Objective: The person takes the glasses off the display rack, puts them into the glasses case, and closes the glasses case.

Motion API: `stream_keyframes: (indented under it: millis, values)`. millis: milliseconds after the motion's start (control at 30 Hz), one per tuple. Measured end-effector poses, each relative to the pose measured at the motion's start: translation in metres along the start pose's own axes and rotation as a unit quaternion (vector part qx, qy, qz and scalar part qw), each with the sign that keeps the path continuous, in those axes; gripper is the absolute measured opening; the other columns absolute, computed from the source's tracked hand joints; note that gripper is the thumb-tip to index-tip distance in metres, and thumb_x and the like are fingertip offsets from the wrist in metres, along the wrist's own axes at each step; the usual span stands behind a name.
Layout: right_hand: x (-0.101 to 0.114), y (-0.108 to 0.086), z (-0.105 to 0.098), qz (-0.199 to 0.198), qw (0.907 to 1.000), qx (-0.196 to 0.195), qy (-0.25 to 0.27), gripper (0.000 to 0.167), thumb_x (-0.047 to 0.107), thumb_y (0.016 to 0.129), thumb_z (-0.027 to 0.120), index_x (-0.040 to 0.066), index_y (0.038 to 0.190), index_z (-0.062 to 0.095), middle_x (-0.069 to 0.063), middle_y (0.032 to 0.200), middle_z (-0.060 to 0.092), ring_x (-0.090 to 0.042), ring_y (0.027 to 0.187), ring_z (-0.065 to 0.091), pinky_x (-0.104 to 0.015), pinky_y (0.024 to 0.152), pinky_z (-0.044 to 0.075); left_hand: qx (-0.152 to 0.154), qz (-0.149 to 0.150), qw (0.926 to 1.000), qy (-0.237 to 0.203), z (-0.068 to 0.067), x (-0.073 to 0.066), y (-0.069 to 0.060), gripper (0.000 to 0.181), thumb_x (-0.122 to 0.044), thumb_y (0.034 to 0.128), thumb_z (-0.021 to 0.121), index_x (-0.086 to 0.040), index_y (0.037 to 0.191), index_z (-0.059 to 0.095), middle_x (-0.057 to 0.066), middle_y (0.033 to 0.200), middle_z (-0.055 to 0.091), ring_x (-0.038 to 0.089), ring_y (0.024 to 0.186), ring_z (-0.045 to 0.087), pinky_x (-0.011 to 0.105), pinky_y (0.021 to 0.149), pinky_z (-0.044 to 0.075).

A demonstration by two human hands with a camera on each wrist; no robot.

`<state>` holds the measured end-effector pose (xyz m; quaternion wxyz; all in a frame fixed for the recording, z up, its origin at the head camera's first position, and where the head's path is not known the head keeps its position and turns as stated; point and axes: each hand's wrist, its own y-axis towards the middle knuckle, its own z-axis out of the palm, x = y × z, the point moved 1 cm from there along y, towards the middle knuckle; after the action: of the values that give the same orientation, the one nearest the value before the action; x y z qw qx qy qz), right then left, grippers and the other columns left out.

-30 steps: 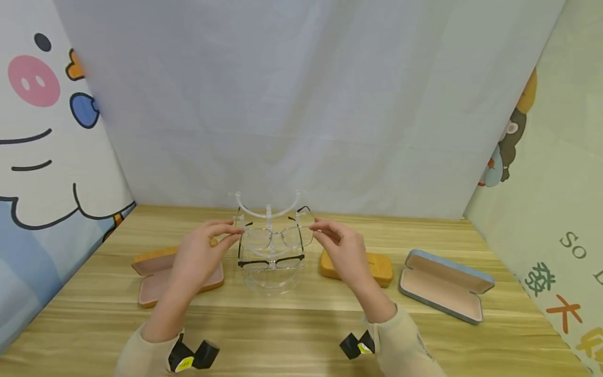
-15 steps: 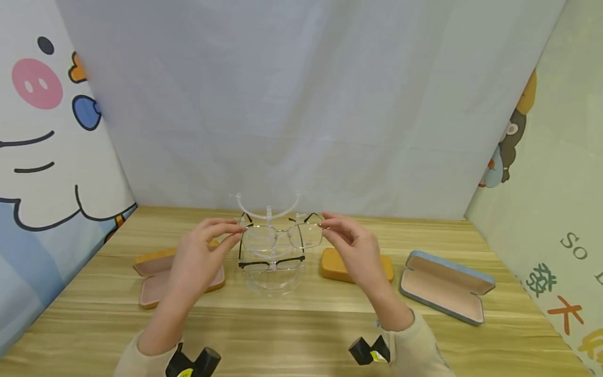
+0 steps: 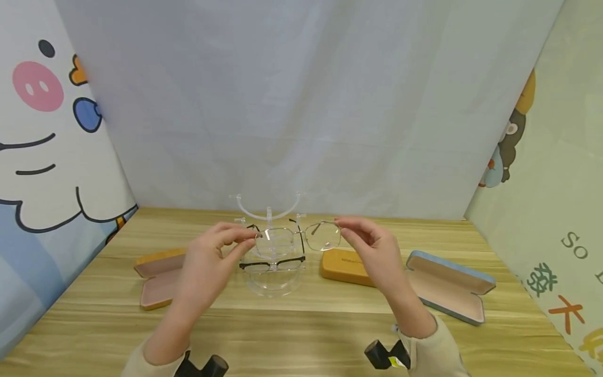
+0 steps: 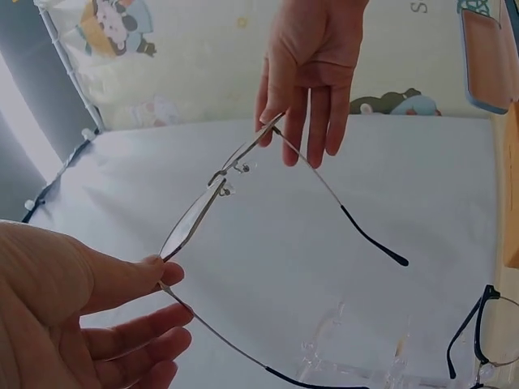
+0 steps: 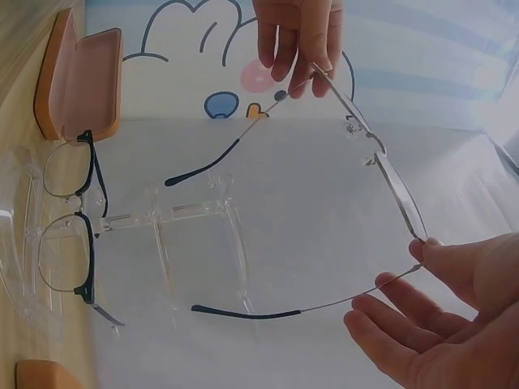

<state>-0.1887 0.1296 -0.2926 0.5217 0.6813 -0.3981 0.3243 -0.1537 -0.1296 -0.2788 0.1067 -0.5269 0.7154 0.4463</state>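
Thin metal-rimmed glasses [image 3: 323,236] are held up between both hands, temples unfolded with black tips. My left hand [image 3: 211,262] pinches one end of the frame between thumb and fingers; my right hand [image 3: 377,256] pinches the other end. In the left wrist view the glasses [image 4: 193,223] span between the two hands. Behind them stands a clear stand [image 3: 269,214] with curved arms. Black half-rim glasses [image 3: 273,265] rest on its lower part, also visible in the right wrist view as black-framed glasses [image 5: 87,258]. The stand's upper arms hold nothing.
An orange case [image 3: 157,290] lies open at the left, partly behind my left arm. A closed orange case [image 3: 346,266] lies right of the stand. Further right is an open blue-grey case [image 3: 452,288]. A pale cloth [image 3: 301,104] hangs behind the table.
Both hands and the metal-rimmed glasses have moved to the right, away from in front of the stand's middle. The black half-rim glasses and the cases have stayed in place.
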Motion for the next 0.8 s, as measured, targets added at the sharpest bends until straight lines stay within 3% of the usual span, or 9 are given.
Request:
stream_keyframes:
  millis: [67, 267, 467, 567, 800]
  values:
    - [-0.001, -0.003, -0.004, -0.002, 1.0, -0.001, 0.007, 0.021, 0.014, 0.089, 0.058, 0.004, 0.107, 0.065, -0.01, 0.112, 0.063, -0.008, 0.099, 0.059, -0.02, 0.084, 0.048, -0.002, 0.007, 1.0, -0.005, 0.004, -0.002, 0.0, 0.015, -0.015, 0.0823, 0.067, -0.016, 0.096, 0.072, -0.002, 0.097, 0.065, 0.015, 0.097, 0.059, 0.033, 0.076, 0.049]
    - [-0.004, -0.008, -0.016, 0.007, 0.9997, -0.017, 0.018, 0.023, 0.016, 0.089, 0.058, 0.003, 0.108, 0.064, -0.001, 0.107, 0.065, -0.01, 0.098, 0.06, -0.021, 0.084, 0.048, 0.01, 0.017, 0.9998, -0.011, 0.016, -0.007, 0.0, 0.014, -0.015, 0.0824, 0.067, -0.018, 0.095, 0.072, -0.007, 0.093, 0.065, 0.006, 0.075, 0.055, 0.023, 0.06, 0.042]
    - [-0.007, -0.014, -0.025, 0.007, 0.9986, -0.026, 0.046, 0.021, 0.012, 0.09, 0.057, 0.001, 0.106, 0.065, -0.003, 0.106, 0.066, -0.008, 0.095, 0.06, -0.021, 0.083, 0.049, 0.025, 0.021, 0.9989, -0.035, 0.027, -0.009, 0.0, 0.014, -0.016, 0.0807, 0.068, -0.018, 0.094, 0.072, -0.008, 0.096, 0.066, 0.008, 0.087, 0.061, 0.027, 0.07, 0.05]
    - [-0.007, -0.016, -0.028, 0.001, 0.9974, -0.024, 0.067, 0.022, 0.01, 0.09, 0.056, -0.003, 0.107, 0.063, -0.001, 0.105, 0.066, -0.009, 0.095, 0.061, -0.022, 0.083, 0.049, 0.033, 0.018, 0.9977, -0.056, 0.033, -0.008, 0.002, 0.013, -0.014, 0.0808, 0.068, -0.016, 0.094, 0.072, -0.006, 0.095, 0.066, 0.009, 0.086, 0.062, 0.024, 0.069, 0.052]
    - [-0.01, -0.02, -0.029, -0.004, 0.9957, -0.013, 0.092, 0.026, 0.007, 0.091, 0.054, -0.012, 0.108, 0.057, 0.0, 0.103, 0.067, -0.012, 0.093, 0.064, -0.024, 0.083, 0.05, 0.05, -0.029, 0.9927, -0.105, 0.048, 0.002, 0.006, 0.014, -0.013, 0.0821, 0.067, -0.013, 0.095, 0.072, -0.002, 0.095, 0.065, 0.011, 0.086, 0.062, 0.023, 0.073, 0.052]
